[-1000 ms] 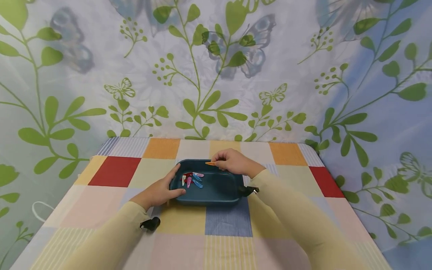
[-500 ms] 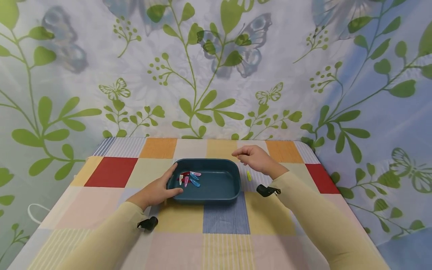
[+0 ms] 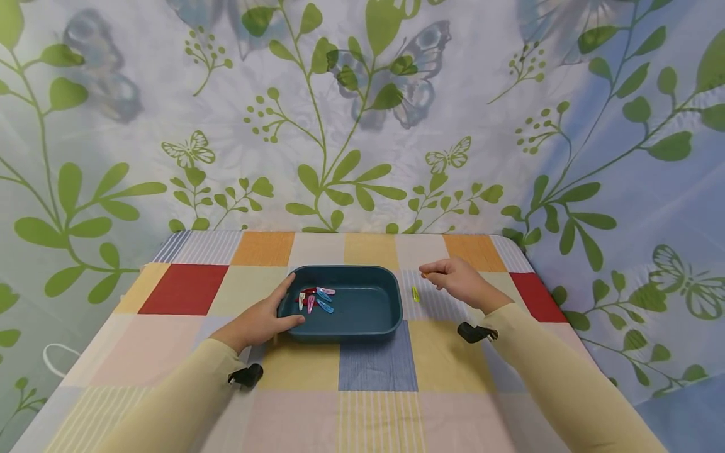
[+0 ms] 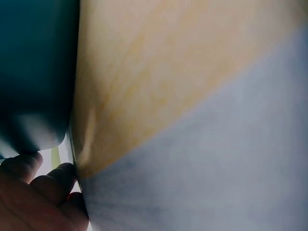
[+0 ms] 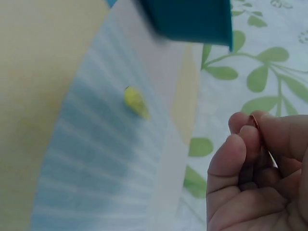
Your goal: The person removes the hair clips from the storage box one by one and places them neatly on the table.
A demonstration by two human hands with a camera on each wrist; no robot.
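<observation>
In the head view my left hand rests at the left end of a dark teal tray, its thumb over the near rim and its index finger along the left side. Red, pink, white and blue snap hair clips lie in the tray's left part. To the right of the tray, my right hand pinches a small orange hair clip between thumb and fingers. A thin edge of it shows at the fingertips in the right wrist view. Between that hand and the tray, a yellow-green hair clip lies on the cloth.
A patchwork tablecloth covers the table. Behind it hangs a curtain printed with leaves and butterflies. A white cord loop shows at the table's left edge. Black wrist devices sit on both sleeves.
My right hand has moved right, from above the tray's far rim to beside it, carrying the orange hair clip. The yellow-green clip has come into view. The left hand stays on the tray.
</observation>
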